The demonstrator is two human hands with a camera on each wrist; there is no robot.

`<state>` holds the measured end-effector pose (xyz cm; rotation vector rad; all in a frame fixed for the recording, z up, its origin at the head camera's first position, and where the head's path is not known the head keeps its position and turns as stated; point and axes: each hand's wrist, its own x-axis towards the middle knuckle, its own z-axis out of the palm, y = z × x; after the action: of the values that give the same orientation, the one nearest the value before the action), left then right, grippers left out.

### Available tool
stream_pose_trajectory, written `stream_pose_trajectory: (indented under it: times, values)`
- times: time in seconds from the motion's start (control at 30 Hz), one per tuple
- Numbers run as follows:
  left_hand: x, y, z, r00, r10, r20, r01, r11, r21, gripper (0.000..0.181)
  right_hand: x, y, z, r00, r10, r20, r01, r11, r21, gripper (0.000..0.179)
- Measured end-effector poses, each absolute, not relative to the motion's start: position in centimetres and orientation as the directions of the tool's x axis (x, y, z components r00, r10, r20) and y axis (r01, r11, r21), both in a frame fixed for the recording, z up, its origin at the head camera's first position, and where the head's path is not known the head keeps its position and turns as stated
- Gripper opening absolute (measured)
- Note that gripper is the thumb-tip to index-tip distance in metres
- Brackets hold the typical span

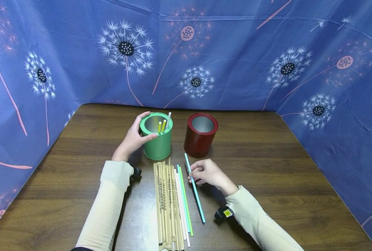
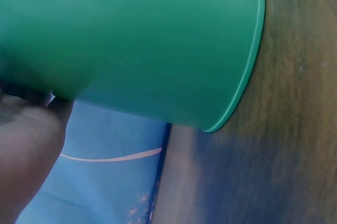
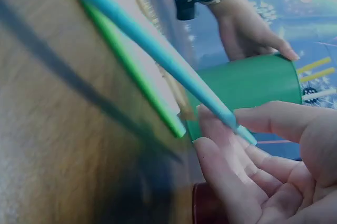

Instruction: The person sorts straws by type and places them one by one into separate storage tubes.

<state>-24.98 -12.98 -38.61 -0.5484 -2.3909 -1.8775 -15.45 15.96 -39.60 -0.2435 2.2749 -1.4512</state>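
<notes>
My left hand (image 1: 134,138) grips the green can (image 1: 158,148) from its left side, thumb over the front of the rim and fingers behind. Two yellow straws and a white straw (image 1: 168,119) stick up inside that can. With thumb and fingertips, my right hand (image 1: 211,175) pinches a light blue straw (image 1: 199,205), which slants above the table to the right of the other straws. In the right wrist view the blue straw (image 3: 152,50) runs from the upper left down to the fingertips. The left wrist view is mostly filled by the green can (image 2: 137,34).
A dark red can (image 1: 200,144) stands right of the green one. In front of the cans lie several paper-wrapped straws (image 1: 165,205), with a green straw (image 1: 186,202), another blue straw and white ones alongside. A blue dandelion-print cloth (image 1: 230,52) hangs behind the wooden table (image 1: 283,181).
</notes>
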Motion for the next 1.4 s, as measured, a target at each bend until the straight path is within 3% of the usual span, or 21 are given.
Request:
stream_pose_trajectory:
  times: [0.53,1.07,1.27,1.4]
  values:
    - [-25.0,-13.0,-38.6,-0.937,0.243,0.25,0.302,0.207,0.93,0.083,-15.8,15.4,-36.2,-0.924,-0.364,-0.119,0.06,0.169,-0.984,0.035]
    - [-25.2,-13.0,-38.7,-0.944,0.239,0.229,0.277,0.195,0.941,0.086,-15.6,13.9,-34.2,-0.938,-0.309,0.157,-0.212,0.155,-0.965,0.022]
    - [-25.2,-13.0,-38.8,-0.939,0.239,0.246,0.296,0.206,0.933,0.083,-15.9,12.9,-33.0,-0.931,-0.248,0.269,-0.29,0.049,-0.956,0.021]
    - [-25.1,-13.0,-38.7,-0.937,0.242,0.253,0.304,0.203,0.931,0.083,-16.2,12.1,-32.1,-0.894,-0.189,0.406,-0.413,-0.001,-0.911,0.021]
